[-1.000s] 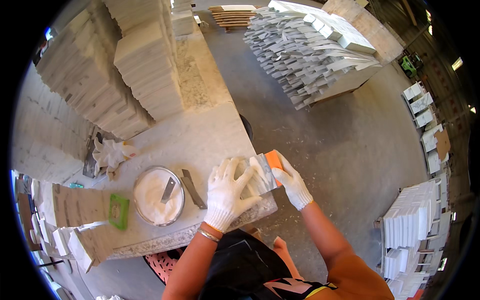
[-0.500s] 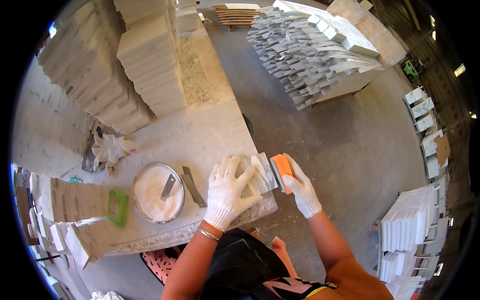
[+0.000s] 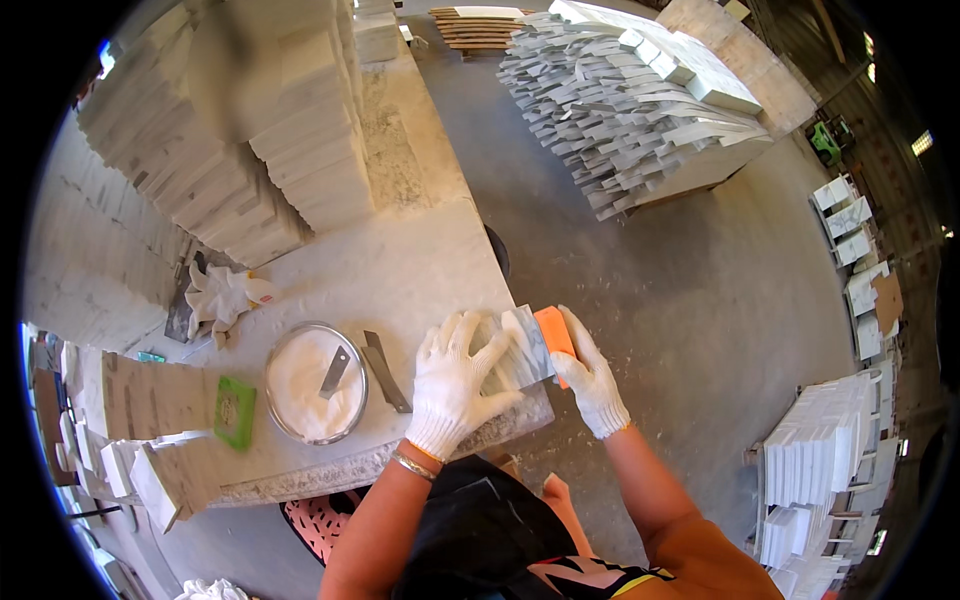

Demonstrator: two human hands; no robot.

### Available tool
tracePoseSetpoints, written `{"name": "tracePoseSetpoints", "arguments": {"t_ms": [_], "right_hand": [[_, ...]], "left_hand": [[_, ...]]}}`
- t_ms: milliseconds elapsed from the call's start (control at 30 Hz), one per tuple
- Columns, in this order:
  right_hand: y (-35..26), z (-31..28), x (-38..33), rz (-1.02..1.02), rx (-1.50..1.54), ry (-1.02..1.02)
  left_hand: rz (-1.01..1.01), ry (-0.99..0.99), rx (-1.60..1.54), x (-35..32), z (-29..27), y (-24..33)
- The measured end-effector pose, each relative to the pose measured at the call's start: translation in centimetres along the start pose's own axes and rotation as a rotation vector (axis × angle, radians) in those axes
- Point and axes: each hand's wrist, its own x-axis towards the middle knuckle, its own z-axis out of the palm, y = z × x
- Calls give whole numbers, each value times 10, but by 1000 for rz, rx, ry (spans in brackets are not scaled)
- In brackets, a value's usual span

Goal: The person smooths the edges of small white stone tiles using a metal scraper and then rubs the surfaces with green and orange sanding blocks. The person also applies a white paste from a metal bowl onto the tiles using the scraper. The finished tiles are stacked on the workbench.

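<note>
L hand (image 3: 452, 375) wide on slab (image 3: 537, 352), R hand (image 3: 592, 378) w/ orange block (image 3: 553, 333); bowl (image 3: 316, 441), metal strip (image 3: 386, 372) nr L hand.

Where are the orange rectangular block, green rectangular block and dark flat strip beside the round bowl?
Orange rectangular block (image 3: 552, 330): head view, exposed orange face.
Green rectangular block (image 3: 235, 413): head view, top face.
Dark flat strip (image 3: 386, 374): head view, middle.

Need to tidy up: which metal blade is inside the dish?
The left blade, lying on white contents; the right blade lies outside, beside the dish.
</note>
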Motion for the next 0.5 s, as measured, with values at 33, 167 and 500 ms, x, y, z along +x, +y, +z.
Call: {"name": "tracePoseSetpoints", "arguments": {"t_ms": [33, 167, 500], "right_hand": [[11, -1, 9, -12, 64, 15], [27, -4, 30, 105, 167, -31], [14, 2, 15, -44, 50, 14]], "left_hand": [[13, -3, 0, 1, -1, 1], [29, -5, 15, 0, -1, 1], [19, -19, -10, 3, -4, 4]]}}
